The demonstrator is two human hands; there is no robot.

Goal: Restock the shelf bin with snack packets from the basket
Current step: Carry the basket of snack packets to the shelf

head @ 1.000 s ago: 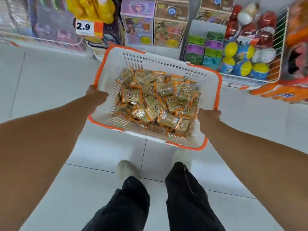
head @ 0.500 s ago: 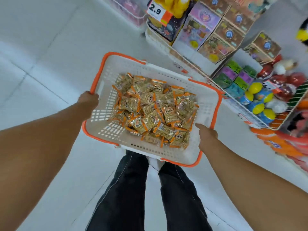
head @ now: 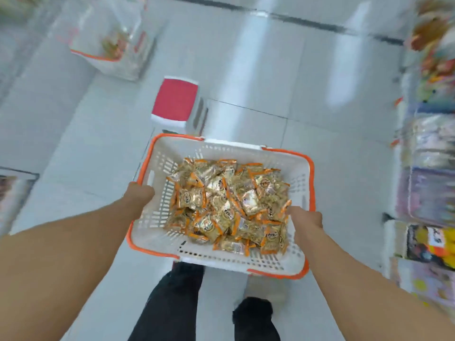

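Both forearms are bare from the frame's lower corners to the wrists, with no sleeve, watch or band showing on either. The left hand (head: 139, 194) and the right hand (head: 306, 221) wear no gloves and no rings that can be made out. The legs are in plain black trousers (head: 172, 303). A foot (head: 267, 290) below is pale, too blurred to tell sock from shoe.

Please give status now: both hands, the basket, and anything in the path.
Left hand and right hand each grip the basket rim. Snack packets piled inside, none taken out. Red stool on the floor just ahead.
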